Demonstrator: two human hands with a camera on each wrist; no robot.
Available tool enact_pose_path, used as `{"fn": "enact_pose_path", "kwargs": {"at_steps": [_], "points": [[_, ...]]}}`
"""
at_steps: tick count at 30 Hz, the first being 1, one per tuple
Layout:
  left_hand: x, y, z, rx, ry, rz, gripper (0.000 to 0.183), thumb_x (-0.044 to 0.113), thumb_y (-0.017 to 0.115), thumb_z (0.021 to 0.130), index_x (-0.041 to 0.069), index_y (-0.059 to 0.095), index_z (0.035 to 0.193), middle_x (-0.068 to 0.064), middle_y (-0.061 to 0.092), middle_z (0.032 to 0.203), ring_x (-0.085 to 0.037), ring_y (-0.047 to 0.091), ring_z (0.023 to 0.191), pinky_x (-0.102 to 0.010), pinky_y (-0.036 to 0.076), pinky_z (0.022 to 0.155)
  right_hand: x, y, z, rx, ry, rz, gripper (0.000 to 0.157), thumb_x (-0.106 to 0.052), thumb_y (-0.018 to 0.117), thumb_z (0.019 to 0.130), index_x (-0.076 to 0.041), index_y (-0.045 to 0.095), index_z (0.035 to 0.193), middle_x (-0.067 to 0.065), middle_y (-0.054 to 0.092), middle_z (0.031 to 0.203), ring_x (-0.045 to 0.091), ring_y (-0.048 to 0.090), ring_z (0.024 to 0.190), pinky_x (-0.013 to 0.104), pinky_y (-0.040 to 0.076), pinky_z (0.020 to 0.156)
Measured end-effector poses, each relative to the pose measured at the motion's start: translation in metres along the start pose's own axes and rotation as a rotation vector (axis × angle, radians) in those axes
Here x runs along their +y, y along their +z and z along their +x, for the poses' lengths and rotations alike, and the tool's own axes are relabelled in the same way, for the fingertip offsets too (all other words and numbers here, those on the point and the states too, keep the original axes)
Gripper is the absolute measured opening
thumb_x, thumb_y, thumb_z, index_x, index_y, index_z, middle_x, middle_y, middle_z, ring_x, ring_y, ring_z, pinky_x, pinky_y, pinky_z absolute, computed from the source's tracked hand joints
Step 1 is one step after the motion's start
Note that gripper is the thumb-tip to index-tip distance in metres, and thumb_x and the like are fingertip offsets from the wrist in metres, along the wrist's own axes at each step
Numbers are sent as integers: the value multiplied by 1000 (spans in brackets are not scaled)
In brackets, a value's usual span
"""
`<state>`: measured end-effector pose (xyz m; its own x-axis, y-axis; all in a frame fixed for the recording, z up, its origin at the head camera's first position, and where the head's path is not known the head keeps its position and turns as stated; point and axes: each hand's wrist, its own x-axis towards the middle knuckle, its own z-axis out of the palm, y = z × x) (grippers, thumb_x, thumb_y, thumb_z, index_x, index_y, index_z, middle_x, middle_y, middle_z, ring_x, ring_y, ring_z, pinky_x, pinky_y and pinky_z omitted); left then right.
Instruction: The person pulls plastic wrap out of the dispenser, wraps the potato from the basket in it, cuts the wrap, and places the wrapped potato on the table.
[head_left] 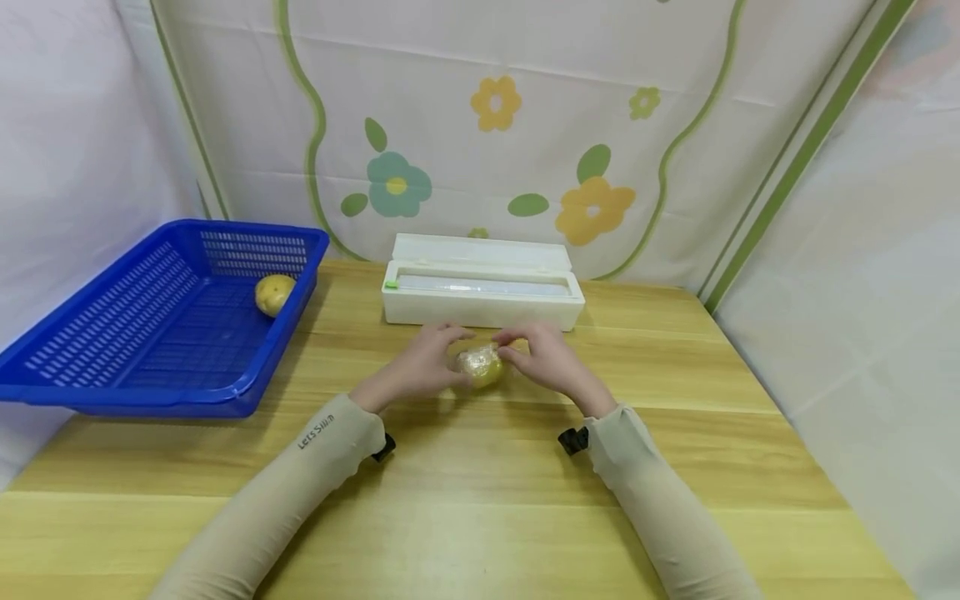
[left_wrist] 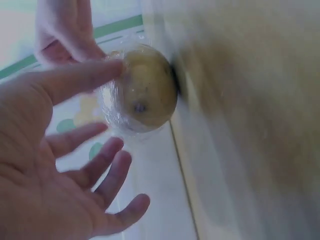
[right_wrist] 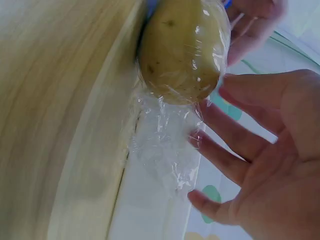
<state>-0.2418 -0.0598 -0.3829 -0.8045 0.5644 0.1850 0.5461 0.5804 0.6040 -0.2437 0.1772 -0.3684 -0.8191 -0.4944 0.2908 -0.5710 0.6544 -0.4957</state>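
Note:
A potato wrapped in clear cling film (head_left: 480, 367) (left_wrist: 145, 90) (right_wrist: 182, 50) lies on the wooden table (head_left: 480, 508), just in front of the white film dispenser box (head_left: 480, 293). My left hand (head_left: 427, 362) (left_wrist: 60, 165) is at its left side, fingers spread and straight, the thumb touching the wrap. My right hand (head_left: 547, 358) (right_wrist: 265, 165) is at its right side with relaxed fingers. Its fingertips are at a loose crumpled tail of film (right_wrist: 165, 145) that hangs from the potato. Neither hand is curled round the potato.
A blue slotted basket (head_left: 112, 333) sits at the table's left, partly over the edge, with one bare potato (head_left: 273, 293) in its far corner. Flowered cloth walls close in the back and both sides. Bare tabletop lies in front of my arms.

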Motion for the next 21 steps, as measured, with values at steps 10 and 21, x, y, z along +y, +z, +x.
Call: {"fn": "enact_pose_path", "kwargs": {"at_steps": [10, 21], "points": [[-3, -5, 3, 51, 16, -64, 18, 10, 74, 90, 9, 76, 107, -3, 71, 102, -15, 65, 81, -30, 54, 69, -2, -4, -2, -146, 51, 36, 18, -15, 79, 85, -9, 73, 100, -2, 68, 83, 15, 64, 76, 34, 52, 69], [-7, -2, 4, 47, 82, -48, 14, 8, 74, 88, 9, 75, 102, -1, 70, 107, -13, 65, 83, -29, 54, 72, 2, -1, -1, -96, -13, 46, 39, -7, 82, 80, -5, 71, 117, 4, 66, 91, 20, 64, 83, 31, 54, 70]]}}
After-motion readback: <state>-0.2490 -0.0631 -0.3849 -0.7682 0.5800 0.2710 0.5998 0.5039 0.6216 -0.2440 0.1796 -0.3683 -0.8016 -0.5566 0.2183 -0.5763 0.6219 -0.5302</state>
